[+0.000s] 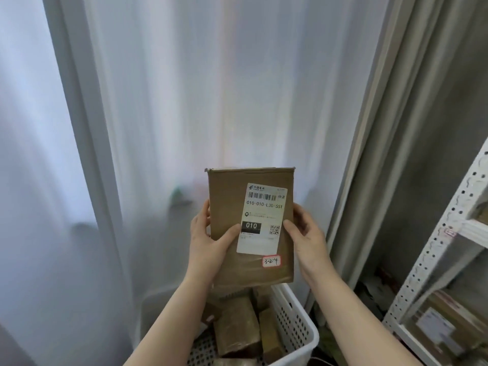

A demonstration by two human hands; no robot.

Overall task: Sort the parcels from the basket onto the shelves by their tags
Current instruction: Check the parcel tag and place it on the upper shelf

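I hold a flat brown cardboard parcel (227, 202) upright in front of me, above the basket. It carries a white shipping label (262, 217) and a small red-edged tag (271, 261) handwritten 3-2-4. My left hand (208, 239) grips its left edge, thumb across the front. My right hand (306, 233) grips the right edge, thumb on the label. Below, a white perforated basket (295, 320) holds several brown parcels (237, 328).
A white metal shelf rack (433, 247) stands at the right, with a labelled parcel (438, 328) on a lower shelf. White sheer curtains (211, 88) hang straight ahead, and a grey drape (412, 128) hangs beside the rack.
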